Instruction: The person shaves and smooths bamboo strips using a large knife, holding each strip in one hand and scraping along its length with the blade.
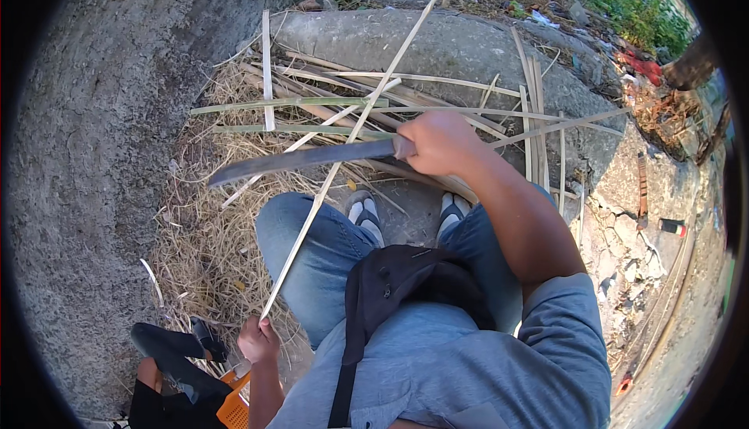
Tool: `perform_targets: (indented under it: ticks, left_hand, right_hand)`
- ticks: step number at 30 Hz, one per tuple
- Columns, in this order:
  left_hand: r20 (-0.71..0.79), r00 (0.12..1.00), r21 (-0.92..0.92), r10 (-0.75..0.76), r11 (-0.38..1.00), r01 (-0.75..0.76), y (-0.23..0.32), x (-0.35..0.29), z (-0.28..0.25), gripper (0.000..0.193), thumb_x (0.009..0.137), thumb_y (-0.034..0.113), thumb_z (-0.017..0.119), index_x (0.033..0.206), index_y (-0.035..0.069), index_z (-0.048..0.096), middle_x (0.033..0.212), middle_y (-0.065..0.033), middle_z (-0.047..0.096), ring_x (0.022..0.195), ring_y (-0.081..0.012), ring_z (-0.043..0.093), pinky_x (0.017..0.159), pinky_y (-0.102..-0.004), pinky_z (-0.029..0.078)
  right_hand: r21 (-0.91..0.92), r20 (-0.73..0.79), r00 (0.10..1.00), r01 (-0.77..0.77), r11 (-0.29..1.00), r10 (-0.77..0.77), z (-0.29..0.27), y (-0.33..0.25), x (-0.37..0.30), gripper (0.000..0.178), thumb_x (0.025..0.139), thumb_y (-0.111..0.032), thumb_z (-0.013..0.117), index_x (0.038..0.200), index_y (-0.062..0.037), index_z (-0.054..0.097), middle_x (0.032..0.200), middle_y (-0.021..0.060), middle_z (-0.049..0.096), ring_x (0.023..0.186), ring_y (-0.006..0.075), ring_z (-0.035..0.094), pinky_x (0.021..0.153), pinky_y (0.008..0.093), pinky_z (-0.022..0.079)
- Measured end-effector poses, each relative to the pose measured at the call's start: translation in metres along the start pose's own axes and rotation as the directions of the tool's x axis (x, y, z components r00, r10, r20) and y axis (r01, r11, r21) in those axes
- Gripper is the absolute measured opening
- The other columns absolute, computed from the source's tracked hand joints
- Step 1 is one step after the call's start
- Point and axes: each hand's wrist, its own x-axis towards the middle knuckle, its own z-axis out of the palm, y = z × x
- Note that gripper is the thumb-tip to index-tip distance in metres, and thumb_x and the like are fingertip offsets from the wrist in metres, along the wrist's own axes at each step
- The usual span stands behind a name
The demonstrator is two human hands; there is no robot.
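Note:
My right hand point(443, 142) is closed round the handle of a machete point(304, 159), whose long dark blade points left above my knee. In my left hand point(258, 341), low at the left, is the near end of a long pale bamboo strip point(301, 235). The strip slants up and away to the right, and the blade crosses it near its middle. Beyond my feet lies a loose pile of split bamboo strips point(460, 110), some pale and some green, crossing one another.
Curly shavings point(218, 249) cover the ground at left beside a rough wall point(94, 195). A stone slab point(484, 39) lies behind the strips. Another person's legs point(175, 363) and an orange plastic basket point(234, 407) are at lower left. A dark sheath-like object point(642, 187) lies at right.

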Motion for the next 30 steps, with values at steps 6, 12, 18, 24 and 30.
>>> perform_targets:
  ticks: [6, 12, 18, 24, 30]
  left_hand:
    - [0.031, 0.999, 0.023, -0.027, 0.999, 0.026, -0.004, 0.005, -0.002, 0.034, 0.1, 0.034, 0.054, 0.08, 0.007, 0.058, 0.067, -0.0184, 0.059, 0.062, -0.0451, 0.059, 0.055, -0.0531, 0.046]
    - [0.005, 1.0, -0.008, 0.018, 1.0, -0.018, -0.003, -0.003, -0.001, 0.033, 0.1, 0.032, 0.054, 0.08, 0.006, 0.059, 0.066, -0.0184, 0.057, 0.06, -0.0455, 0.058, 0.055, -0.0537, 0.046]
    - [0.018, 1.0, 0.013, 0.016, 1.0, -0.017, -0.008, 0.002, 0.001, 0.035, 0.1, 0.034, 0.054, 0.078, 0.007, 0.057, 0.065, -0.0188, 0.057, 0.059, -0.0458, 0.057, 0.054, -0.0536, 0.045]
    - [-0.018, 1.0, 0.02, 0.01, 1.0, -0.009, -0.004, 0.007, -0.004, 0.036, 0.1, 0.034, 0.053, 0.077, 0.007, 0.057, 0.066, -0.0186, 0.057, 0.059, -0.0451, 0.058, 0.054, -0.0534, 0.045]
    - [-0.026, 0.997, 0.022, 0.075, 0.997, -0.075, -0.003, 0.003, -0.003, 0.036, 0.1, 0.035, 0.053, 0.076, 0.007, 0.058, 0.067, -0.0183, 0.057, 0.059, -0.0443, 0.058, 0.053, -0.052, 0.045]
  right_hand:
    - [0.081, -0.157, 0.969, -0.179, 0.98, 0.19, 0.005, 0.044, 0.019, 0.017, 0.08, -0.023, 0.067, 0.091, -0.0098, 0.071, 0.083, 0.0181, 0.071, 0.083, 0.0409, 0.068, 0.074, 0.0513, 0.054]
    - [-0.012, -0.028, 0.998, -0.048, 0.999, 0.048, -0.004, -0.005, 0.001, 0.018, 0.081, -0.025, 0.068, 0.092, -0.0126, 0.072, 0.085, 0.0155, 0.072, 0.084, 0.0388, 0.07, 0.073, 0.0511, 0.055]
    - [-0.086, 0.113, 0.986, 0.131, 0.988, -0.121, 0.003, -0.012, 0.004, 0.018, 0.079, -0.026, 0.069, 0.091, -0.0138, 0.073, 0.082, 0.0144, 0.071, 0.082, 0.0374, 0.071, 0.07, 0.0501, 0.055]
    - [0.186, -0.155, 0.938, -0.28, 0.942, 0.309, -0.006, 0.05, 0.022, 0.017, 0.084, -0.023, 0.065, 0.093, -0.0103, 0.072, 0.085, 0.0173, 0.072, 0.085, 0.04, 0.07, 0.074, 0.0527, 0.054]
    - [0.069, -0.128, 0.98, -0.142, 0.987, 0.15, -0.002, 0.022, 0.007, 0.016, 0.083, -0.023, 0.065, 0.091, -0.0108, 0.072, 0.087, 0.0173, 0.072, 0.086, 0.0402, 0.07, 0.075, 0.0527, 0.054]
